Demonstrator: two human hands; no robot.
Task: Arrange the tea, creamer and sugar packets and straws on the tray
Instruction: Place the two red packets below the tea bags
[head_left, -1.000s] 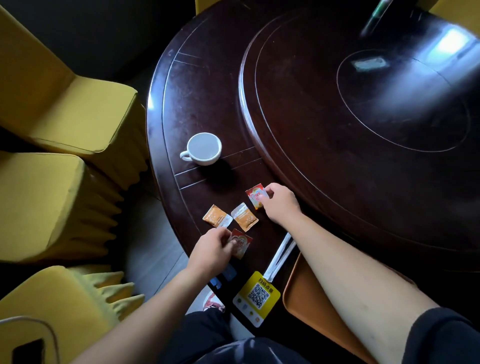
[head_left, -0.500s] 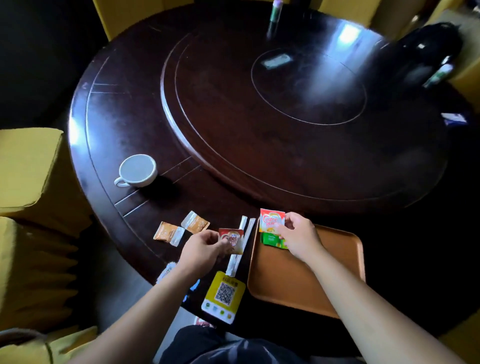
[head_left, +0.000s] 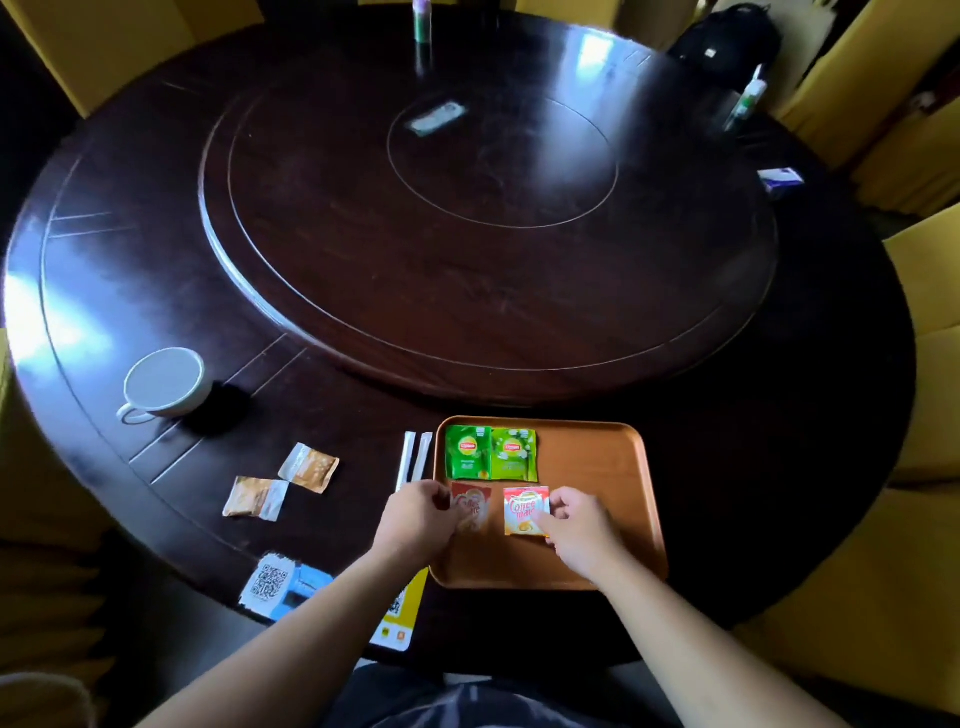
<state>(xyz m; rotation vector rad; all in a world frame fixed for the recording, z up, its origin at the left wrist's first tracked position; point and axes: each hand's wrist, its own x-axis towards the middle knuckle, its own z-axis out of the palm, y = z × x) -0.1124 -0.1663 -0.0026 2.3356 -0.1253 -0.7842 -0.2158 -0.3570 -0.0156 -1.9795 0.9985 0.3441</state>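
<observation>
An orange tray (head_left: 613, 467) lies at the near edge of the dark round table. Two green tea packets (head_left: 491, 453) sit side by side along its far left. Below them lie two red-and-white creamer packets. My left hand (head_left: 418, 517) pinches the left creamer packet (head_left: 474, 512) at its left edge. My right hand (head_left: 579, 527) holds the right creamer packet (head_left: 524, 512) by its right edge, flat on the tray. Two brown sugar packets (head_left: 283, 483) rest on the table to the left. Two white wrapped straws (head_left: 413, 457) lie just left of the tray.
A white cup (head_left: 166, 384) stands at the left. QR-code cards (head_left: 280, 582) lie at the near table edge. A raised turntable (head_left: 488, 228) fills the table's middle. A bottle (head_left: 422, 21) stands at the far side. Yellow chairs (head_left: 930, 322) ring the table.
Both hands have carried the creamer packets from the table onto the tray, below the tea packets. The view has swung right and now centres on the tray.
</observation>
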